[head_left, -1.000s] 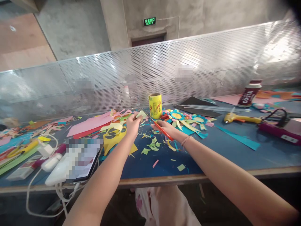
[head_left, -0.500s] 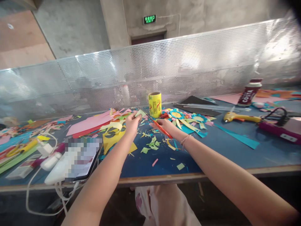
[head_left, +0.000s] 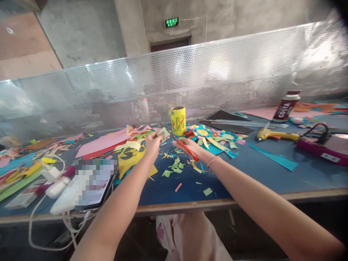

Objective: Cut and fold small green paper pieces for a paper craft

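My left hand (head_left: 153, 142) pinches a small pale green paper piece (head_left: 164, 133) above the middle of the table. Close to its right, my right hand (head_left: 189, 146) grips red-handled scissors (head_left: 187, 148), whose blades point up and left towards the paper. Whether the blades touch the paper is too small to tell. Below the hands lie light green paper scraps (head_left: 177, 166) on the blue table. A yellow printed roll (head_left: 178, 121) stands upright just behind the scissors.
At left are pink sheets (head_left: 103, 143), yellow paper (head_left: 130, 163), a phone (head_left: 99, 186) and white cables. Paper flowers (head_left: 203, 132), a yellow glue gun (head_left: 280, 135), a purple power strip (head_left: 320, 150) and a bottle (head_left: 286, 107) are at right. A perforated metal screen (head_left: 163, 87) stands behind.
The paper in my left hand is tilted more upright and sits slightly closer to the scissors. Otherwise the whole view has shifted slightly left.
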Demonstrator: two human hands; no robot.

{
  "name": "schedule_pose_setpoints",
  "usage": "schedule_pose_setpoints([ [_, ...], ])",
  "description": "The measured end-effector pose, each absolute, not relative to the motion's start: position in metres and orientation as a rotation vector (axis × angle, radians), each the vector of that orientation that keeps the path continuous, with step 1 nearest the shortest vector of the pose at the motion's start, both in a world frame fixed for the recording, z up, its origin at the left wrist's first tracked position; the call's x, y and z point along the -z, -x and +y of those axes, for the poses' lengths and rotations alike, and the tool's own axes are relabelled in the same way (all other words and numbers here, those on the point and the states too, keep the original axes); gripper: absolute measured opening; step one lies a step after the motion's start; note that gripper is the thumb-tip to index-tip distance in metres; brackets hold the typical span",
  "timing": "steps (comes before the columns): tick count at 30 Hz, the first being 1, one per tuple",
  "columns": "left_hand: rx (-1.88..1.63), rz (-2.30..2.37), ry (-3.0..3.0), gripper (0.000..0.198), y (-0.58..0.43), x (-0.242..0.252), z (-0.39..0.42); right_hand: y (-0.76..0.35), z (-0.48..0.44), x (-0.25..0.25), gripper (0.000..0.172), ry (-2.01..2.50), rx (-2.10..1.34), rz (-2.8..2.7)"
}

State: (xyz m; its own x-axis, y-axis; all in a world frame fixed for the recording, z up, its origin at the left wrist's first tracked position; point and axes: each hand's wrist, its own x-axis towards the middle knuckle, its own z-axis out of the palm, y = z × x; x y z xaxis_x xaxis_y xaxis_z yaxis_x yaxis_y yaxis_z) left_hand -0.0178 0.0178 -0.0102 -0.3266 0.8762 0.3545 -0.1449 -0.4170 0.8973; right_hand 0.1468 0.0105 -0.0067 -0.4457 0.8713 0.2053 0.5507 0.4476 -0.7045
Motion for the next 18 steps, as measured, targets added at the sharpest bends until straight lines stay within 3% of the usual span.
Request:
schedule_pose_setpoints([
  [18,-1.824,1.035,-1.162,0.018,0.0183,0.0104,0.0183,-0.1438,0.0104,0.0035,0.051,1.353,-0.603,-2.057],
])
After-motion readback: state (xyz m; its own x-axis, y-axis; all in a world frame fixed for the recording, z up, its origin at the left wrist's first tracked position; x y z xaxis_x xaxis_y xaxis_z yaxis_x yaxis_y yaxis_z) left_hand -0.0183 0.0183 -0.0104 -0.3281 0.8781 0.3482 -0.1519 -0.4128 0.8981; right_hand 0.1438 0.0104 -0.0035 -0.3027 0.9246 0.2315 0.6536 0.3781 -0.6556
